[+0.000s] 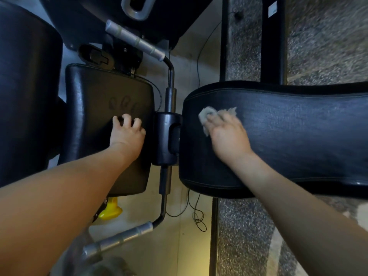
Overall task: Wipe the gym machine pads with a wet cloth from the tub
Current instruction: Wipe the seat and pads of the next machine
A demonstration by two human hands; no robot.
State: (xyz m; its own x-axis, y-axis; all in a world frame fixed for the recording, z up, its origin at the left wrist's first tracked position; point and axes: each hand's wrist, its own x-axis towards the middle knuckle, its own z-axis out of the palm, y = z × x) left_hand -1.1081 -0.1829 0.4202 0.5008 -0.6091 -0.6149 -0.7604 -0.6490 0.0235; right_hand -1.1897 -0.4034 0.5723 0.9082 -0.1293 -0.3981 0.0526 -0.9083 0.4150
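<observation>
1. Two black pads lie side by side: a long pad on the right and a small pad on the left. A dark metal post runs between them.
2. One cloth, pale grey and crumpled with a frayed edge, sits on the near end of the long pad. It lies under the right hand and pokes out past the fingers.
3. The right hand lies on top of the cloth, pressing it to the pad. Motion blur hides the fingers, so I cannot tell whether they curl round it.
4. The left hand rests on the small pad. Its fingers are spread apart and bent, with the tips on the vinyl, and it holds nothing.
5. A white label sits on a black frame bar at the top right, too small to read.
6. Both pads are grained vinyl with rounded corners and stitched seams. Dull oval finger marks show on the small pad, just beyond the left hand.
7. Two grey ribbed handles, one upper and one lower, branch off the post.
8. A yellow plastic knob shows below the small pad. A thin black cable loops on the pale floor beside a speckled mat.
</observation>
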